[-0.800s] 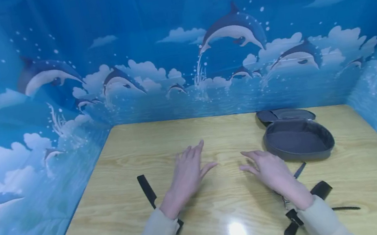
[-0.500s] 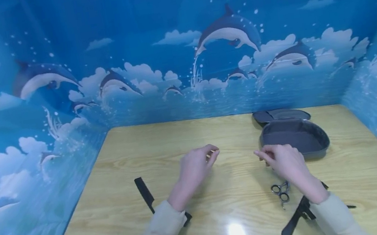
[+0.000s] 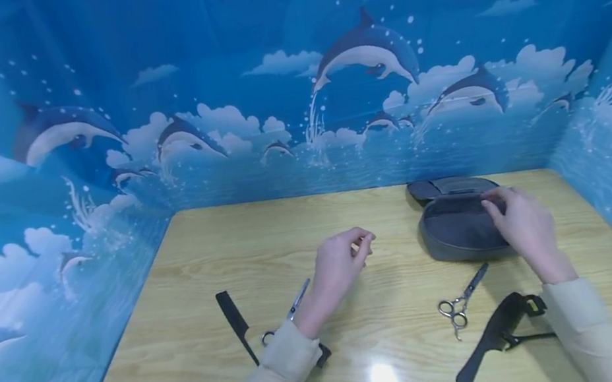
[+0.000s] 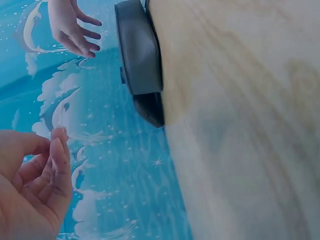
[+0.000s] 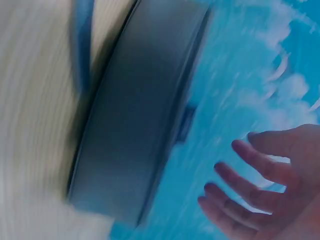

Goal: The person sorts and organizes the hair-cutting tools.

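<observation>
My left hand (image 3: 338,263) hovers over the middle of the table, fingers loosely curled and thumb near the index fingertip; nothing shows in it in the left wrist view. My right hand (image 3: 524,226) is above the right side of an open dark grey zip case (image 3: 459,250). In the right wrist view its fingers (image 5: 250,192) are spread and relaxed, apart from the case wall. Haircutting scissors (image 3: 464,303) lie in front of the case. A second pair of scissors (image 3: 299,297) is partly hidden under the left forearm.
A slim black comb (image 3: 234,316) lies at the left. Near the right sleeve are a black handled comb (image 3: 498,327), a small black piece with a yellow mark (image 3: 534,306) and a thin black rod (image 3: 530,338). Dolphin-printed curtains (image 3: 266,90) enclose the wooden table (image 3: 265,237).
My right hand has moved right and away from me, to over the case, uncovering the scissors and handled comb. My left hand has drifted right, its fingers going from spread to loosely curled.
</observation>
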Demonstrator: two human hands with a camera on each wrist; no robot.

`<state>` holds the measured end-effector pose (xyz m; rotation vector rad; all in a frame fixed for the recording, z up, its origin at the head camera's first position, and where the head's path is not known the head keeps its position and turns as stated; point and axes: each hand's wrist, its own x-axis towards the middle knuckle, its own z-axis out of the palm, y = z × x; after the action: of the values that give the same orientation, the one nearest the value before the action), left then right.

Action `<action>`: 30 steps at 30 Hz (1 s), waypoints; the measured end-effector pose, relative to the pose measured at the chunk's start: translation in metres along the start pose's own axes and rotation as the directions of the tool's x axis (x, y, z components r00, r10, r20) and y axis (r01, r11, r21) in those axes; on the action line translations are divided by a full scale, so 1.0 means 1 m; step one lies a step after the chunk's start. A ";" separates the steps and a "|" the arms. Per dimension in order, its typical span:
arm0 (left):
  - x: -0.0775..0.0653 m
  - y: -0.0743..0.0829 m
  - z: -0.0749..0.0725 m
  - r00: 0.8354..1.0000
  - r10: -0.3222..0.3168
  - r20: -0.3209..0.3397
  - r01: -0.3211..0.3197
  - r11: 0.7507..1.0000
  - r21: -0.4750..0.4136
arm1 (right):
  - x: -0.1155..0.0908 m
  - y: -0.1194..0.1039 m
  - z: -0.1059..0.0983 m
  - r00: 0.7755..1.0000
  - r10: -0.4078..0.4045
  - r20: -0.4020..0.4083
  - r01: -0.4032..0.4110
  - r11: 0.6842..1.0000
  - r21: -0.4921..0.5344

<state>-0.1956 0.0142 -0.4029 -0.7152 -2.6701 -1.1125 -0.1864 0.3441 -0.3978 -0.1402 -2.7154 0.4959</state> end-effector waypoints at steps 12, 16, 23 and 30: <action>0.000 -0.006 0.024 0.999 0.005 0.034 -0.005 1.000 -0.002 | 0.033 0.064 0.008 0.957 0.117 0.264 -0.100 0.992 -0.078; 0.000 -0.006 0.029 0.999 0.016 0.034 -0.016 1.000 0.006 | 0.036 0.070 0.012 0.944 0.133 0.303 -0.120 0.991 -0.062; 0.000 -0.008 0.035 0.998 -0.014 0.054 0.015 1.000 -0.011 | 0.032 0.078 0.018 0.953 0.115 0.280 -0.122 0.992 0.008; 0.000 -0.009 0.041 0.996 -0.039 0.080 0.044 0.997 -0.070 | 0.029 0.077 0.018 0.962 0.119 0.245 -0.124 0.992 0.003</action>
<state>-0.1981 0.0377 -0.4374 -0.7335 -2.7341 -1.2202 -0.2171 0.4153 -0.4310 -0.2579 -2.9549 0.6102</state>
